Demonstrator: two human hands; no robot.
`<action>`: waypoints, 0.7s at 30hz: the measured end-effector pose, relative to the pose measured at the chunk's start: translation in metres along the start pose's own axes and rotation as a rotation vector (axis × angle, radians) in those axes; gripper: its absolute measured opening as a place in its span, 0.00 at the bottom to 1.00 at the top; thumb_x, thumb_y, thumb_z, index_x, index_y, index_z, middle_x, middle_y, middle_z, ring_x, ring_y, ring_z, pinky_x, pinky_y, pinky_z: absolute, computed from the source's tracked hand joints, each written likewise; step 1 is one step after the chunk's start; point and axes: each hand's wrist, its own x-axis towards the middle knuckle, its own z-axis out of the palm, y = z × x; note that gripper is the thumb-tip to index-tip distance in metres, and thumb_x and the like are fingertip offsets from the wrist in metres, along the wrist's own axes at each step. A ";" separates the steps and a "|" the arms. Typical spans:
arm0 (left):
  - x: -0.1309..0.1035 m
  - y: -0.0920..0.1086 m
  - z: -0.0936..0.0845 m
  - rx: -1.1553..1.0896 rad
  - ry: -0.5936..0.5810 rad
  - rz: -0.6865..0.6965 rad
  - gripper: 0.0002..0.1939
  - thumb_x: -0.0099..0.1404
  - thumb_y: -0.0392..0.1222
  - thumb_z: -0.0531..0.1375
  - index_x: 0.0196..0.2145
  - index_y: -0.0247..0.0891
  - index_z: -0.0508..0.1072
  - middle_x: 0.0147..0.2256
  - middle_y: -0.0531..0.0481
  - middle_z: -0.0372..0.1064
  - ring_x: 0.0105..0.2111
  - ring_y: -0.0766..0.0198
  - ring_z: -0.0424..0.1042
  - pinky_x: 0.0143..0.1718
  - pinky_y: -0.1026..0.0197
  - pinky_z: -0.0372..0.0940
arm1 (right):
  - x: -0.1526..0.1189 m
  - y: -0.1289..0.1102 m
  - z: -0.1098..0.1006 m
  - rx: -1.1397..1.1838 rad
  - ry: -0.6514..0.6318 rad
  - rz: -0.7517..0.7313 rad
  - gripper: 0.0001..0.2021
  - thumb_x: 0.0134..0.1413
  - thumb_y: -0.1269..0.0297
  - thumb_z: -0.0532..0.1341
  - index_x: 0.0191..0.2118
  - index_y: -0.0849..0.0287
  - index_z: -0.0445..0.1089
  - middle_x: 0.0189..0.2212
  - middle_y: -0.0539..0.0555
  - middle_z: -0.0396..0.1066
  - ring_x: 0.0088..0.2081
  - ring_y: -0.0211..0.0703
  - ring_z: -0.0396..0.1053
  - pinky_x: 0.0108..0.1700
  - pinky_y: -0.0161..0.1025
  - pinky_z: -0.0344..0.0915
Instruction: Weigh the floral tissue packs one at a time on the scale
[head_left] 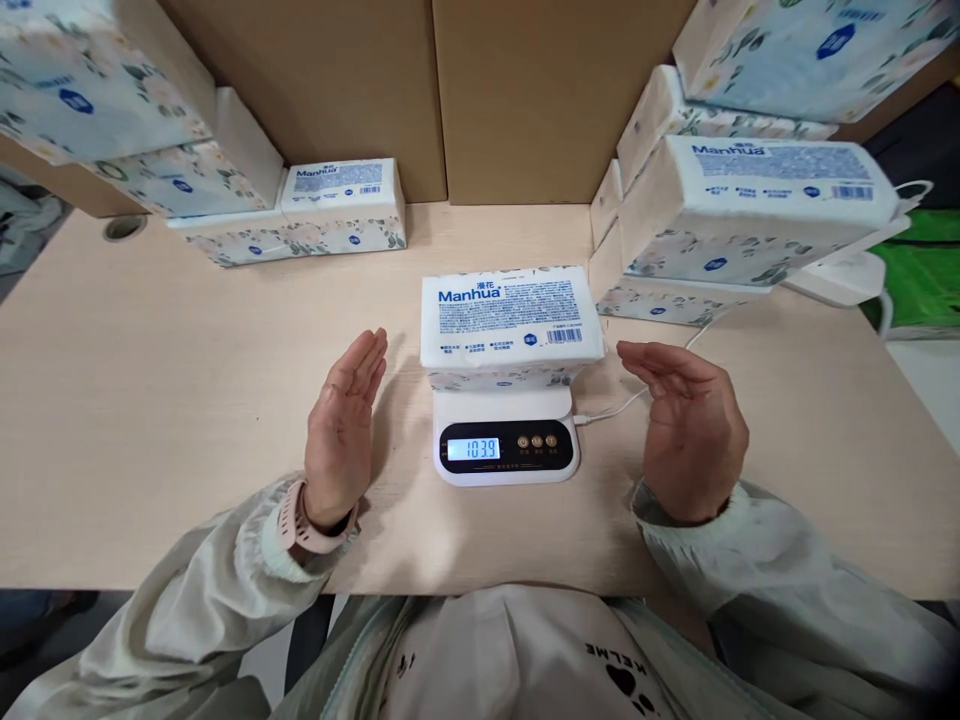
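The white pack (512,322) on the scale (502,404) bears blue print.

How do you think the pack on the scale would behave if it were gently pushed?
The pack probably won't roll, given its flat, boxy shape. It looks smooth, so it may slide fairly easily. It overhangs the scale on both sides, so a long sideways push might tip it.

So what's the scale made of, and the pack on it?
The scale looks like smooth plastic, with rounded white edges; its dark panel could be plastic or glass. The pack seems wrapped in thin, satiny film, probably plastic, with creased edges.
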 end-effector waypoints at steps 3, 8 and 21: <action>0.000 0.000 0.001 -0.003 0.009 -0.004 0.27 0.78 0.67 0.57 0.59 0.50 0.84 0.65 0.49 0.76 0.72 0.51 0.69 0.79 0.44 0.57 | -0.001 0.000 0.001 0.010 -0.003 0.002 0.18 0.74 0.48 0.60 0.52 0.52 0.82 0.49 0.57 0.84 0.53 0.54 0.81 0.63 0.60 0.74; 0.000 0.000 0.001 -0.004 0.001 -0.006 0.27 0.78 0.67 0.56 0.59 0.50 0.84 0.64 0.49 0.77 0.71 0.51 0.70 0.78 0.43 0.58 | -0.002 -0.002 0.002 -0.011 -0.009 0.022 0.17 0.74 0.49 0.60 0.52 0.51 0.82 0.49 0.56 0.84 0.53 0.54 0.82 0.64 0.59 0.74; 0.001 0.000 0.002 0.019 0.009 -0.001 0.27 0.76 0.67 0.57 0.56 0.49 0.84 0.63 0.45 0.77 0.70 0.46 0.70 0.75 0.37 0.61 | -0.006 -0.005 0.002 0.005 -0.044 0.065 0.16 0.76 0.53 0.59 0.54 0.51 0.81 0.51 0.53 0.84 0.56 0.51 0.82 0.67 0.57 0.72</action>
